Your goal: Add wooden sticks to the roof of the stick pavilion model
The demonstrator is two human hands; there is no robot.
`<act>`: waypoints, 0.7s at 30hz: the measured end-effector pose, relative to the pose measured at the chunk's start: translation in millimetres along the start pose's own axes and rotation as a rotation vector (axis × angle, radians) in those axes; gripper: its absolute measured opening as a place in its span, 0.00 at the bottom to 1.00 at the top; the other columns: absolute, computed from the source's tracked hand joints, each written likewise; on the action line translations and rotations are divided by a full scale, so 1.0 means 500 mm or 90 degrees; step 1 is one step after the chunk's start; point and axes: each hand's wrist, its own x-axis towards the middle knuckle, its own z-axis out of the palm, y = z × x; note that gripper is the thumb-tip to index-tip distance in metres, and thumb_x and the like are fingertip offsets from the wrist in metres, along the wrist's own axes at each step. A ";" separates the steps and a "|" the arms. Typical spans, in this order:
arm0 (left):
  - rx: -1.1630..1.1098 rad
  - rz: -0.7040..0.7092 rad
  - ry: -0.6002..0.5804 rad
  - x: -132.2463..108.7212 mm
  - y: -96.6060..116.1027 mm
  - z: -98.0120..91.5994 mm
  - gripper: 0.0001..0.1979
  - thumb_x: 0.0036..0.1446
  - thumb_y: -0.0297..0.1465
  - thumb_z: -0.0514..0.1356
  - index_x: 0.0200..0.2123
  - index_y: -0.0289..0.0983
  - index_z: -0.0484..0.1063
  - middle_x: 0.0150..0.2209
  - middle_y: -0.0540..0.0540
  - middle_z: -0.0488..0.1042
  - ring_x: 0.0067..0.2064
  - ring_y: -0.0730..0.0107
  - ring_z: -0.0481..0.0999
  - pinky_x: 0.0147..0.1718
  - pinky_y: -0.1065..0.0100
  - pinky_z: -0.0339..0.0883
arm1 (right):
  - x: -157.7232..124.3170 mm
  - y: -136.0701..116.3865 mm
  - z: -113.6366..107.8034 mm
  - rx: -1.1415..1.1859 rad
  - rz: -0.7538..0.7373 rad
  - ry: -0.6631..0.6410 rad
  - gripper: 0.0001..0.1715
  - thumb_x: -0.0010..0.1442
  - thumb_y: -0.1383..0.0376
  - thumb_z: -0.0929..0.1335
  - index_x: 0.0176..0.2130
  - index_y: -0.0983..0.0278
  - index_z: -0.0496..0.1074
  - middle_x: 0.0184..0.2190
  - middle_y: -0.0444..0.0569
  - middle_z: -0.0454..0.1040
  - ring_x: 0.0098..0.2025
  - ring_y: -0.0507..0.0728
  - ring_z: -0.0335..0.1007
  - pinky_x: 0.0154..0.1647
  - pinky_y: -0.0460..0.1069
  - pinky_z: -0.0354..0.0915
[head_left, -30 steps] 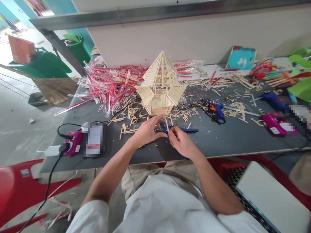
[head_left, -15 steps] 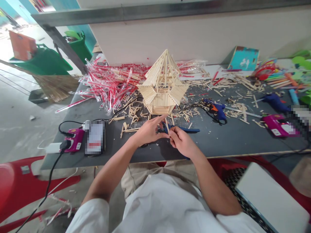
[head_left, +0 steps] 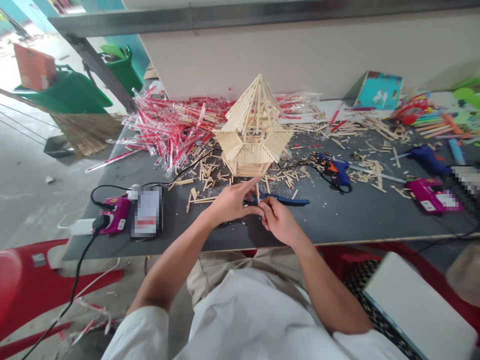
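Observation:
My right hand (head_left: 279, 220) is closed, its thumb and fingers pinching a short pale wooden stick (head_left: 258, 192) that points up and away from me. My left hand (head_left: 233, 204) is beside it, index finger stretched forward along the stick and thumb spread towards my right fingertips; its other fingers are mostly hidden. Just beyond the hands stands a pagoda-like model (head_left: 252, 142) built of the same sticks, with a pointed upper roof and a flared lower roof. A blue-handled tool (head_left: 288, 200), partly covered by my hands, lies on the table beneath them.
Red-and-clear plastic wrappers (head_left: 172, 125) pile up at back left. Cut stick pieces (head_left: 208, 175) litter the table (head_left: 360, 217). A blue glue gun (head_left: 337, 172) lies right, another blue glue gun (head_left: 427, 157) farther right. A phone (head_left: 147, 212) and a purple power strip (head_left: 117, 215) are left.
The stick has tilted slightly and stands more upright, with less of it showing below my left index finger. My right hand has shifted a little; both hands stay together before the model.

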 end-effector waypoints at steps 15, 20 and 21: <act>-0.092 0.011 -0.014 0.010 0.005 0.011 0.17 0.63 0.30 0.66 0.55 0.40 0.77 0.45 0.45 0.80 0.41 0.70 0.80 0.45 0.69 0.74 | 0.008 0.011 0.005 0.000 -0.019 0.035 0.22 0.73 0.45 0.60 0.37 0.59 0.61 0.20 0.37 0.66 0.21 0.51 0.64 0.26 0.47 0.59; -0.127 -0.003 -0.019 0.013 0.004 0.014 0.14 0.63 0.29 0.66 0.52 0.38 0.78 0.42 0.47 0.82 0.42 0.70 0.81 0.46 0.69 0.73 | 0.013 0.016 0.007 0.023 -0.011 0.040 0.22 0.72 0.44 0.61 0.37 0.58 0.61 0.20 0.37 0.65 0.20 0.50 0.64 0.25 0.47 0.58; -0.154 -0.014 -0.022 0.012 0.004 0.014 0.14 0.62 0.29 0.66 0.51 0.38 0.78 0.41 0.47 0.82 0.41 0.71 0.81 0.44 0.70 0.73 | 0.012 0.015 0.007 0.029 -0.012 0.040 0.22 0.72 0.44 0.61 0.37 0.58 0.61 0.20 0.36 0.65 0.20 0.50 0.64 0.25 0.47 0.58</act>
